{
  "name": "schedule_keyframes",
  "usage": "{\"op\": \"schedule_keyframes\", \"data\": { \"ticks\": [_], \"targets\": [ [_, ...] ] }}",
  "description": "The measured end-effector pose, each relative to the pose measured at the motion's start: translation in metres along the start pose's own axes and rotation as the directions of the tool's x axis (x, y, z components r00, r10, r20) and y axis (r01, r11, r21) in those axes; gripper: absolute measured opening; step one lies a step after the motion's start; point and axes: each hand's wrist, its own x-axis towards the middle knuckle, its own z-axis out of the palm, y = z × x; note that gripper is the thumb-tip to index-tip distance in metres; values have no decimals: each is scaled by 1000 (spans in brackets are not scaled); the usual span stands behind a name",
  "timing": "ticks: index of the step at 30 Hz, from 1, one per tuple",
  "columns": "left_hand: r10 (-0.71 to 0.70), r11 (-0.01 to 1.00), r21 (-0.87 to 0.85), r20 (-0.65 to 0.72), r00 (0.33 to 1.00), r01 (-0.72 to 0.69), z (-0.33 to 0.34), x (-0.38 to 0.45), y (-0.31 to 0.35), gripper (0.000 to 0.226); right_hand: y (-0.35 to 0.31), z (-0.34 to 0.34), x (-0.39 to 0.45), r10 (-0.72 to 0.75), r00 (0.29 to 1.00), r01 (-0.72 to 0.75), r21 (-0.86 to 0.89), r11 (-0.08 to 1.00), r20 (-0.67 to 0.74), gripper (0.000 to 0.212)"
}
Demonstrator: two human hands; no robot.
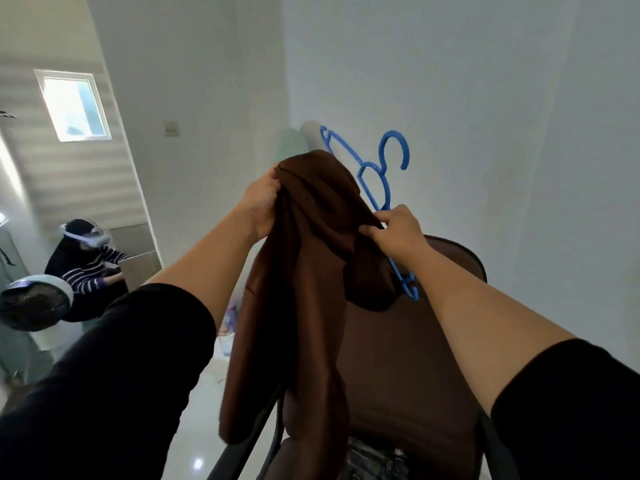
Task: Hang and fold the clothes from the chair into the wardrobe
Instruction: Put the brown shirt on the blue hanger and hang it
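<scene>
A brown garment hangs in front of me, draped partly over a blue plastic hanger whose hook points up to the right. My left hand grips the garment's upper left edge. My right hand pinches the cloth and the hanger's lower arm together. Below stands the brown chair, its backrest behind the hanging cloth. A dark patterned piece of clothing lies on the chair seat. The wardrobe is not in view.
White walls stand ahead and to the right. At the left, a seated person in a striped top wears a headset, with a fan in front. Glossy white floor lies left of the chair.
</scene>
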Motion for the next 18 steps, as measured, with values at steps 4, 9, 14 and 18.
{"op": "schedule_keyframes", "data": {
  "ticks": [4, 9, 14, 18],
  "targets": [
    [-146, 797, 587, -42, 988, 143, -46, -31, 18, 21, -36, -9, -26, -42, 999, 41, -56, 998, -20, 27],
    [-462, 488, 851, 65, 885, 193, -43, -89, 19, 37, -80, -5, -63, -93, 991, 107, -157, 982, 91, 22],
    [-314, 403, 910, 236, 920, -96, 2, -127, -8, 24, -105, 2, -95, -91, 982, 123, -194, 973, 168, 21],
    [-247, 676, 735, 156, 956, 54, -1, -133, -13, 20, -106, -29, -113, -62, 976, 92, -138, 986, 208, 33]
  ]
}}
